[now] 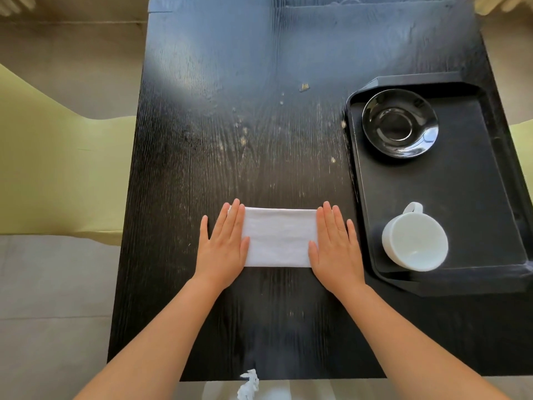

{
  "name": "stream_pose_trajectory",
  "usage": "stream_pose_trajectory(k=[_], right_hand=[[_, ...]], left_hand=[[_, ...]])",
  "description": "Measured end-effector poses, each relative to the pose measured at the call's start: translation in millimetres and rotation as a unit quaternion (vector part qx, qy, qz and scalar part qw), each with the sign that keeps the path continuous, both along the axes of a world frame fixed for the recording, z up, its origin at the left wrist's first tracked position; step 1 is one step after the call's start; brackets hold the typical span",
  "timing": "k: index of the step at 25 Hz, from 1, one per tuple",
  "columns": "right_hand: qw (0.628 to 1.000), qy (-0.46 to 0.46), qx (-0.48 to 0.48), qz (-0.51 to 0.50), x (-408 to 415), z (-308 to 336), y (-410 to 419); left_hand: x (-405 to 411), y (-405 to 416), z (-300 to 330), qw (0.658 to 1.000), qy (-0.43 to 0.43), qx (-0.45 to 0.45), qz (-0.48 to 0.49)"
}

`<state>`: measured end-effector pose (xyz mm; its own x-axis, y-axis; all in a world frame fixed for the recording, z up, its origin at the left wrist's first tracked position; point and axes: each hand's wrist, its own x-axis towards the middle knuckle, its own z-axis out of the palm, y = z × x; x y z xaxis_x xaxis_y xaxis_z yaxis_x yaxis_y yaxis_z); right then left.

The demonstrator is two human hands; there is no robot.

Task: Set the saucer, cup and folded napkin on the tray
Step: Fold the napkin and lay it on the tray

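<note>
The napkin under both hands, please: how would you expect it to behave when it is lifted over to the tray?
The napkin looks like thin soft cloth folded flat, so it will probably droop and is likely very light. Lifted by one end, its layers may fall open; the left hand and right hand lie flat on its two ends, so gripping both should keep the fold. The tray has bare floor for it.

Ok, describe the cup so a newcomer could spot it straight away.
Start at the black tray on the right side of the dark table. The cup sits in the tray's near corner, handle pointing away. It is white, unlike the black saucer at the far end.
</note>
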<state>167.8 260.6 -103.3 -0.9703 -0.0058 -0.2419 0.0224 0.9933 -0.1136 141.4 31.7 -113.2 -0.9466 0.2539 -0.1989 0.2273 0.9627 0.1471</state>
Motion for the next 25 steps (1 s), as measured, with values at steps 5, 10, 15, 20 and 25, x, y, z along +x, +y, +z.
stream_pose_trajectory(k=[5,10,15,20,25], right_hand=[[0.999,0.034,-0.018,-0.001,-11.5,15.1,-2.7],[0.997,0.061,-0.035,-0.011,-29.1,26.6,3.4],[0.997,0.065,-0.041,0.001,-27.5,31.4,5.5],[0.985,-0.049,-0.16,-0.042,-30.2,57.0,17.5],[0.935,-0.073,-0.324,-0.125,-39.2,108.6,47.6]], left_hand=[[8.8,15.1,24.0,0.968,-0.013,0.129,0.215],[9.3,24.6,38.4,0.898,-0.056,0.265,0.348],[5.2,20.2,35.9,0.898,-0.108,0.253,0.344],[2.7,17.3,56.4,0.867,-0.135,0.327,0.35],[-26.7,23.8,110.0,0.846,-0.123,0.412,0.316]])
